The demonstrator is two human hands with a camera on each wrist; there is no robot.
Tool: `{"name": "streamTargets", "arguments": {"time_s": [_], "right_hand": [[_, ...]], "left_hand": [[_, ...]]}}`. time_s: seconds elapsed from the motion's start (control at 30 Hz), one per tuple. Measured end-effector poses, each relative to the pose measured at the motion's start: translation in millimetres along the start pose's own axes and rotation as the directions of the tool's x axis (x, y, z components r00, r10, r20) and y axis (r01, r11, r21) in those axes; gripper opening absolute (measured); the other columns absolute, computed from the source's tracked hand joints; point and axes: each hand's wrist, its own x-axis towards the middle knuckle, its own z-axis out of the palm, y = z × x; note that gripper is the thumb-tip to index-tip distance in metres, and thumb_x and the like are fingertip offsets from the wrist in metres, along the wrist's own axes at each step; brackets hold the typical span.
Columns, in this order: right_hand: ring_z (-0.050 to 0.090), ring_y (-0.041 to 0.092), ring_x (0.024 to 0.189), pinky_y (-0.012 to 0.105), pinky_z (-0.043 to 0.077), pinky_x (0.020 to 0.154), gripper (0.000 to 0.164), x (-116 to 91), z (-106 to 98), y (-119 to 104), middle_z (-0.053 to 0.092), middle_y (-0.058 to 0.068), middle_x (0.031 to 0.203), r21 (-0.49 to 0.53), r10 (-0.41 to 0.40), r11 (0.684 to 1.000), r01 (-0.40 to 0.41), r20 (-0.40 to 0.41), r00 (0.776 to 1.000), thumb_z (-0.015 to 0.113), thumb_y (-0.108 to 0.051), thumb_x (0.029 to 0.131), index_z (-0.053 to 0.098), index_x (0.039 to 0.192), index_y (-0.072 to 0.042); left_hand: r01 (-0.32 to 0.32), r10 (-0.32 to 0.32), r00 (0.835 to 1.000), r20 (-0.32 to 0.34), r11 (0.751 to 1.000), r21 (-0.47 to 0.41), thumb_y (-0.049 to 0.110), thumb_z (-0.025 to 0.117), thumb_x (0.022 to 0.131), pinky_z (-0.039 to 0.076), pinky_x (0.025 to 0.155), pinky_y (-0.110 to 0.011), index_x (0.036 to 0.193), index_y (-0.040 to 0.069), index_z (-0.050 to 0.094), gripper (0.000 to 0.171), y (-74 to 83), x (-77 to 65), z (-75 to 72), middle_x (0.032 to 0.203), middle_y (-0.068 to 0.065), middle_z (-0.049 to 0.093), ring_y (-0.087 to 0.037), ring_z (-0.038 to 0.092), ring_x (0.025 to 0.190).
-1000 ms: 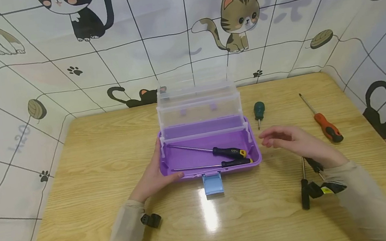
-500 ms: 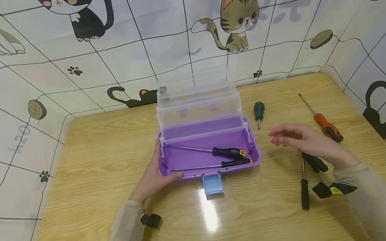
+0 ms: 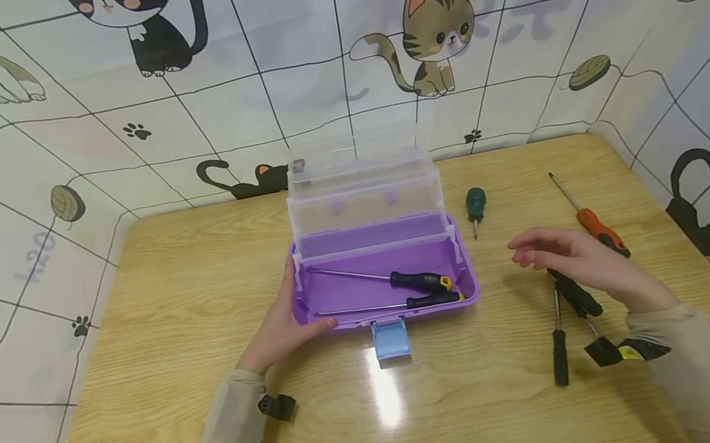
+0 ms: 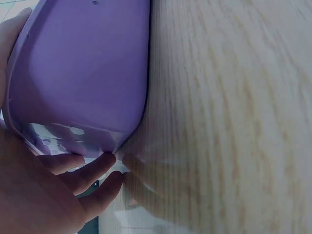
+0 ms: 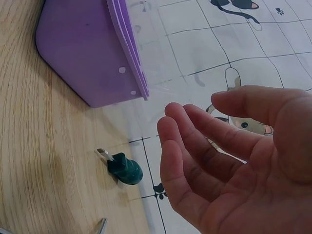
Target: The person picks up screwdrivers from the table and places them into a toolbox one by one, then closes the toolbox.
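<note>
A purple toolbox (image 3: 470, 273) stands with its clear lid (image 3: 366, 204) raised and a blue latch (image 3: 391, 339) hanging at its front. My left hand (image 3: 281, 324) holds its left end, thumb on the front rim and fingers along the end wall in the left wrist view. Inside lie two black-handled screwdrivers, one farther back (image 3: 420, 280) and one along the front (image 3: 434, 300). Right of the box, my right hand (image 3: 577, 261) hovers with loosely bent fingers and nothing in them. Under and beside it are two black-handled screwdrivers, one (image 3: 560, 358) lying nearer the front, another (image 3: 575, 293) partly covered.
A short green screwdriver (image 3: 476, 202) lies behind the box's right end. Farther right is an orange-and-black screwdriver (image 3: 597, 227), its handle end close behind the right hand. A cat-patterned cloth (image 3: 310, 106) rises along the back and sides of the wooden table (image 3: 195, 260).
My right hand has moved to the right, away from the box, uncovering more of the black-handled screwdriver beneath it. The left hand and the toolbox have stayed put.
</note>
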Motion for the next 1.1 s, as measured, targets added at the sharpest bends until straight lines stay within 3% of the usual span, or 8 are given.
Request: {"name": "streamTargets", "arguments": {"time_s": [0.27, 0.37, 0.5, 0.63, 0.87, 1.1], "right_hand": [[0.063, 0.013, 0.097, 0.019, 0.051, 0.08, 0.032, -5, -4, 6, 0.063, 0.019, 0.113, -0.008, 0.001, 1.0, -0.001, -0.025, 1.0, 0.051, -0.014, 0.102, 0.055, 0.129, 0.003], [0.063, 0.013, 0.098, 0.017, 0.05, 0.081, 0.032, -7, -6, 8, 0.063, 0.018, 0.113, -0.009, 0.0, 1.0, 0.0, -0.033, 0.999, 0.051, -0.013, 0.102, 0.054, 0.129, 0.003], [0.063, 0.012, 0.097, 0.016, 0.05, 0.08, 0.032, -9, -9, 13, 0.065, 0.009, 0.112, 0.003, -0.021, 1.0, 0.021, -0.04, 0.999, 0.051, -0.01, 0.101, 0.053, 0.129, 0.005], [0.064, 0.012, 0.097, 0.017, 0.05, 0.079, 0.031, -11, -11, 16, 0.066, 0.002, 0.11, 0.003, -0.034, 0.999, 0.035, -0.045, 0.998, 0.05, -0.008, 0.101, 0.054, 0.129, 0.006], [0.064, 0.011, 0.097, 0.017, 0.05, 0.08, 0.032, -16, -13, 20, 0.065, 0.014, 0.111, 0.004, -0.024, 1.0, 0.024, -0.062, 0.998, 0.049, -0.009, 0.102, 0.053, 0.128, 0.008], [0.062, 0.006, 0.097, 0.017, 0.05, 0.077, 0.03, -21, -15, 27, 0.065, 0.01, 0.107, 0.035, -0.034, 0.999, 0.036, -0.065, 0.997, 0.047, -0.007, 0.102, 0.051, 0.127, 0.01]], "left_hand": [[-0.003, 0.003, 1.0, -0.006, 1.0, 0.001, 0.024, 0.087, 0.073, 0.014, 0.114, -0.049, 0.152, 0.037, -0.014, 0.129, 0.4, -0.4, 1.2, 0.161, -0.004, -0.001, -0.027, 0.01, 0.144], [0.011, -0.011, 1.0, 0.002, 1.0, 0.006, 0.018, 0.085, 0.074, 0.013, 0.114, -0.052, 0.154, 0.024, -0.014, 0.128, 17.6, -4.0, -0.9, 0.16, -0.012, -0.001, -0.033, 0.009, 0.144], [-0.001, 0.001, 1.0, 0.004, 1.0, 0.003, 0.011, 0.084, 0.074, 0.013, 0.113, -0.055, 0.154, 0.018, -0.014, 0.127, 20.2, -4.3, -1.1, 0.16, -0.016, -0.002, -0.037, 0.008, 0.143], [-0.028, 0.028, 1.0, -0.013, 1.0, 0.007, 0.018, 0.087, 0.073, 0.013, 0.113, -0.055, 0.154, 0.026, -0.014, 0.129, 1.0, -0.9, 1.4, 0.161, -0.009, -0.002, -0.034, 0.008, 0.144], [-0.011, 0.011, 1.0, -0.013, 1.0, 0.013, 0.026, 0.087, 0.072, 0.013, 0.113, -0.053, 0.152, 0.034, -0.015, 0.13, -0.1, -1.7, 1.8, 0.161, -0.005, -0.003, -0.03, 0.008, 0.144], [-0.026, 0.026, 1.0, -0.016, 0.999, 0.022, 0.025, 0.087, 0.072, 0.013, 0.114, -0.051, 0.151, 0.037, -0.016, 0.13, 0.4, -1.0, 1.9, 0.161, -0.004, -0.004, -0.028, 0.007, 0.144]]}}
